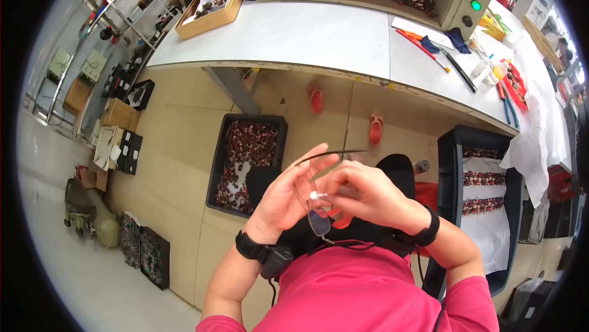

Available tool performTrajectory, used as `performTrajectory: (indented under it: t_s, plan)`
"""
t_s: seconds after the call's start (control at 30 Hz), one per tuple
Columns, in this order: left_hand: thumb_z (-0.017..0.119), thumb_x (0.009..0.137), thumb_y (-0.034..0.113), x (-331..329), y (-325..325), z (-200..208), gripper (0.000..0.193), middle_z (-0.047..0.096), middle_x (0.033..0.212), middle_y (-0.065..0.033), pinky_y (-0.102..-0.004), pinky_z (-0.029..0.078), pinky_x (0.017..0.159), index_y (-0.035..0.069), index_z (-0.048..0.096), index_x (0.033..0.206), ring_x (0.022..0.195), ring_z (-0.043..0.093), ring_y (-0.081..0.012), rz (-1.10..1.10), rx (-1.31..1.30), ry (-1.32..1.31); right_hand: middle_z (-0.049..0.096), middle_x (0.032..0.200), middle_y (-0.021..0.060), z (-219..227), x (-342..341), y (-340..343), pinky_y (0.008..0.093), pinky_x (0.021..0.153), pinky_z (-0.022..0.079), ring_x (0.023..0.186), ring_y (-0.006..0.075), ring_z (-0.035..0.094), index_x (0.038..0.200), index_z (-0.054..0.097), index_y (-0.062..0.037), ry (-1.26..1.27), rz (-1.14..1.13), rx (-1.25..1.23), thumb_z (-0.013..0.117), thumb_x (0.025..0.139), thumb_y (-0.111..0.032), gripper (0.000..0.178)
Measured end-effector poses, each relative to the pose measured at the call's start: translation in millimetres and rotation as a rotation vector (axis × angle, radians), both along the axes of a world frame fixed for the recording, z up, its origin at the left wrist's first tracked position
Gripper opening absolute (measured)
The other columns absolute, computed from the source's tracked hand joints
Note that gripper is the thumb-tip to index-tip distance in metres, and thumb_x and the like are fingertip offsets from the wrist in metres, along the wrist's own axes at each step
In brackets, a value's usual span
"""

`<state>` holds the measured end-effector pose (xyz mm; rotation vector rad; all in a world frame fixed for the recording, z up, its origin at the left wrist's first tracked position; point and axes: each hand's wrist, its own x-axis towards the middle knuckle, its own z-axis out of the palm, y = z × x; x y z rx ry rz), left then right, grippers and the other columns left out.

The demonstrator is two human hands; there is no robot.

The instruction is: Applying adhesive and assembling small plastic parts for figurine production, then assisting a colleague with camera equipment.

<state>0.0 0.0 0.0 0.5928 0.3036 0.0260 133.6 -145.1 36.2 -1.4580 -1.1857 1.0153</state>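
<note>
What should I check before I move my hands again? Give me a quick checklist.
1. Tinted eyeglasses up in the hands: ok, held above the lap.
2. Right hand at the small white piece: ok, pinched at the fingertips.
3. Left hand gripping firmly: cannot tell; it cups around the frame.
4. Lens free of marks: cannot tell, too small.
5. Hands apart from the workbench: ok.

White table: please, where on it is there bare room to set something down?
On the table, the widest free patch lies before the beige box, between the tan tray and the red stick. A smaller one lies between the red stick and the near edge. The right end is crowded: black stick, bottles, pliers.
</note>
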Motion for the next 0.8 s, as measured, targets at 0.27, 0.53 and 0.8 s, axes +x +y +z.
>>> performTrajectory:
  t_s: [0.27, 0.53, 0.8]
  plan:
    - [0.042, 0.095, 0.020, 6.1, -3.6, 7.0, 0.046, 0.048, 0.137, -0.0141, -0.0546, 0.047, 0.099, 0.011, 0.041, 0.140, 0.130, 0.045, -0.0335, 0.160, -0.084, 0.029, 0.062, 0.089, 0.0054, -30.2, -19.3, -8.6, 0.0356, 0.082, 0.050, 0.094, 0.0269, 0.062, 0.090, 0.058, -0.0081, -0.530, 0.005, 0.549, 0.068, 0.075, -0.001, 0.019]
    - [0.041, 0.094, 0.017, 10.0, -8.7, 11.4, 0.046, 0.049, 0.135, -0.0139, -0.0586, 0.043, 0.102, 0.011, 0.042, 0.139, 0.130, 0.045, -0.0332, 0.239, -0.093, 0.081, 0.061, 0.084, 0.0041, -29.3, -25.6, 3.6, 0.0351, 0.078, 0.050, 0.085, 0.0235, 0.062, 0.091, 0.059, -0.0079, -0.624, 0.022, 0.604, 0.066, 0.073, -0.004, 0.019]
    - [0.040, 0.094, 0.018, 6.4, 5.1, 17.0, 0.044, 0.049, 0.137, -0.0133, -0.0596, 0.044, 0.100, 0.012, 0.046, 0.137, 0.132, 0.043, -0.0332, 0.268, -0.064, 0.013, 0.062, 0.083, 0.0071, -18.5, -3.3, -10.0, 0.0365, 0.073, 0.051, 0.078, 0.0276, 0.061, 0.097, 0.059, -0.0070, -0.363, 0.231, 0.326, 0.066, 0.084, -0.007, 0.015]
